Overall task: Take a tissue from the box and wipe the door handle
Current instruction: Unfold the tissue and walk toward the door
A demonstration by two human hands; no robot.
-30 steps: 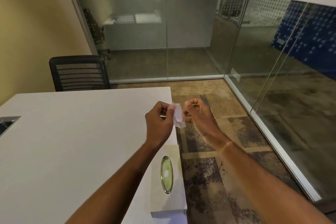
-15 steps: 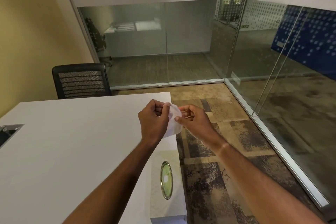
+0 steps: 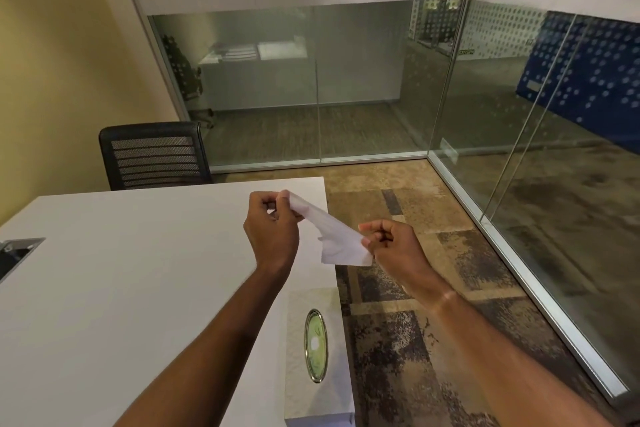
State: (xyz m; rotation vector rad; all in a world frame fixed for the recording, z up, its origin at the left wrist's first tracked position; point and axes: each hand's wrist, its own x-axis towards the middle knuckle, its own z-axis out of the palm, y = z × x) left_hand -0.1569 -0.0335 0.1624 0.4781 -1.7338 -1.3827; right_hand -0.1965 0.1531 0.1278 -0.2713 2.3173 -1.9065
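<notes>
1. A thin white tissue (image 3: pixel 337 236), creased and partly unfolded, stretches on a slant in the air above the corner of a white table (image 3: pixel 121 270).
2. The left hand (image 3: pixel 272 230) pinches its upper end; the right hand (image 3: pixel 394 246) pinches its lower corner.
3. A pale tissue box (image 3: pixel 317 354) with an oval opening sits at the table's edge, below the hands.
4. A black mesh chair (image 3: pixel 154 154) stands behind the table.
</notes>
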